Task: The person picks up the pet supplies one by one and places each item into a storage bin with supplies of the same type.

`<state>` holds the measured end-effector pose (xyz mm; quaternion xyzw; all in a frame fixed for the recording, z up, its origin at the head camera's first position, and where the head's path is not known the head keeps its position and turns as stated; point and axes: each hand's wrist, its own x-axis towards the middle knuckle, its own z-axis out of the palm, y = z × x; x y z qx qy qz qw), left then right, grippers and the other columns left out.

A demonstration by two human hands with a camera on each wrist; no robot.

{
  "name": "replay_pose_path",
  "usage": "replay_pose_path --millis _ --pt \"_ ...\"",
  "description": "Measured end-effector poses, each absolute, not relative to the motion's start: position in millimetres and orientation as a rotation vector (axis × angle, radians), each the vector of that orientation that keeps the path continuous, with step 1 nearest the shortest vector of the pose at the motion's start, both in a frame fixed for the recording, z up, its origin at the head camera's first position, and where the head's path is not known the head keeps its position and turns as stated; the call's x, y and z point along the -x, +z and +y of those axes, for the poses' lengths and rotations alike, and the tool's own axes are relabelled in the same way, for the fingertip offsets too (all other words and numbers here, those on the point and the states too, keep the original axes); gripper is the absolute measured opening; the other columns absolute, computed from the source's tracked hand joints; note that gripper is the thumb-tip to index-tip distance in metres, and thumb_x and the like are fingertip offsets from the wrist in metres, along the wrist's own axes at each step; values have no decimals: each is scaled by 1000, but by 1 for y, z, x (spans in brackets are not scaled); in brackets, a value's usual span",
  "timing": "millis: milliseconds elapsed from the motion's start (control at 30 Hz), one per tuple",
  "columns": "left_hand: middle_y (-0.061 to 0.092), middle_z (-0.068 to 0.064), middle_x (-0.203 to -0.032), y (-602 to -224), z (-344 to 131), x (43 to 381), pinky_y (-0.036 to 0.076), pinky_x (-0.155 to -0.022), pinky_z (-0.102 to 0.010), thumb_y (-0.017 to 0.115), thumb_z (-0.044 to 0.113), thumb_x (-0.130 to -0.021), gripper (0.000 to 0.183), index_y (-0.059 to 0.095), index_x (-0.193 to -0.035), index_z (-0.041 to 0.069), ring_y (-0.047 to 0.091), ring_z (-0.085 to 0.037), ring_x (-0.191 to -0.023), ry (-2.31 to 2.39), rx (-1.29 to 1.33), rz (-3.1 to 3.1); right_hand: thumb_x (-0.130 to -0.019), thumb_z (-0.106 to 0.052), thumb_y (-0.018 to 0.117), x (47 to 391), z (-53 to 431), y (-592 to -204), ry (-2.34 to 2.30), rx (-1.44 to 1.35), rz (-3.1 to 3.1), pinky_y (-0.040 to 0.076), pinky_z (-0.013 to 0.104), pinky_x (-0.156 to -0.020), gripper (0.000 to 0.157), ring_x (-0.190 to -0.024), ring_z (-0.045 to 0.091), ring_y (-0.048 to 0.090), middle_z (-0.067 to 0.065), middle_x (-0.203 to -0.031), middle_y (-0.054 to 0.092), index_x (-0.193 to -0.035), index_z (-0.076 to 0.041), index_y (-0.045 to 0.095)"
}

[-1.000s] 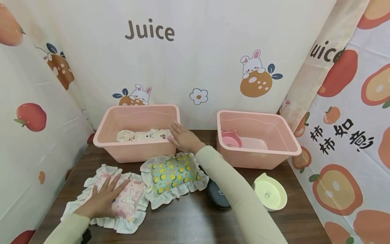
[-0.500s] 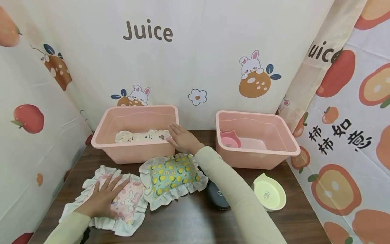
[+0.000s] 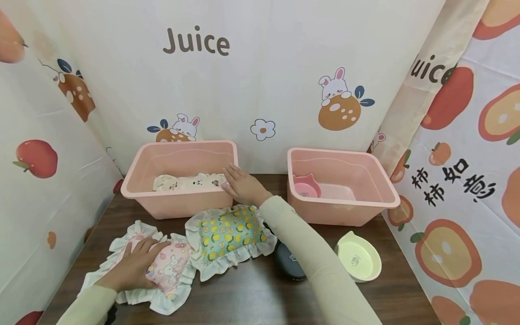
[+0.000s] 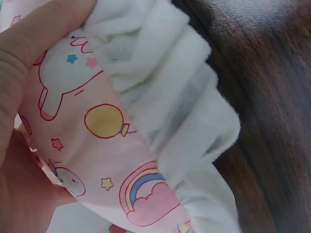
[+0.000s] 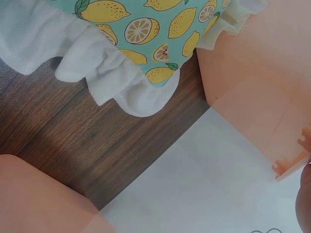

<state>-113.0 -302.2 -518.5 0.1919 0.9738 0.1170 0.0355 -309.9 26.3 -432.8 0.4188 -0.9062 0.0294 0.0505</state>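
My left hand (image 3: 136, 264) grips a small pink cushion (image 3: 172, 271) with a white ruffled edge, which lies on the table at the left front. In the left wrist view, its fabric (image 4: 82, 145) bulges between thumb and fingers. My right hand (image 3: 245, 185) rests with straight fingers on the right end of the left pink bin (image 3: 178, 196). A fingertip (image 5: 305, 199) shows by the bin's rim in the right wrist view. Below that hand lies a lemon-print cushion (image 3: 231, 232), also ruffled. Inside the left bin is a cream ruffled cloth piece (image 3: 187, 183) with animal prints.
A second pink bin (image 3: 345, 212) stands at the back right with a pink cat-eared bowl (image 3: 307, 187) in it. A pale green bowl (image 3: 359, 259) sits in front. A dark bowl (image 3: 288, 262) is partly hidden under the right sleeve. Printed curtains (image 3: 260, 81) enclose the table.
The left hand's fingers have gone from spread flat on the pink cushion to bent, squeezing it. The right hand stays at the bin's rim. The head view has shifted slightly.
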Motion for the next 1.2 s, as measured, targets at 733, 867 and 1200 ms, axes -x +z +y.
replay_pose_path --millis 733,867,1200 --pt "54 -9 -112 -477 -320 94 34 -81 -71 92 36 -42 100 53 -132 18 49 -32 -106 282 -704 3167 -105 -38 26 312 26 -436 125 -1279 -2751 10 33 -119 61 -147 30 12 16 -157 20 -150 3 22" --pt "54 -11 -111 -464 -323 95 34 -79 -66 92 34 -40 103 50 -133 19 48 -33 -104 293 -728 3218 -105 -38 26 311 26 -436 127 -1281 -2751 11 33 -119 61 -147 31 12 17 -157 20 -150 3 22" --pt "53 -15 -111 -426 -321 110 33 -80 -53 93 33 -41 104 49 -134 17 45 -34 -104 269 -867 3286 -105 -39 26 311 27 -436 133 -1266 -2783 9 32 -119 62 -148 27 6 15 -159 16 -151 1 17"
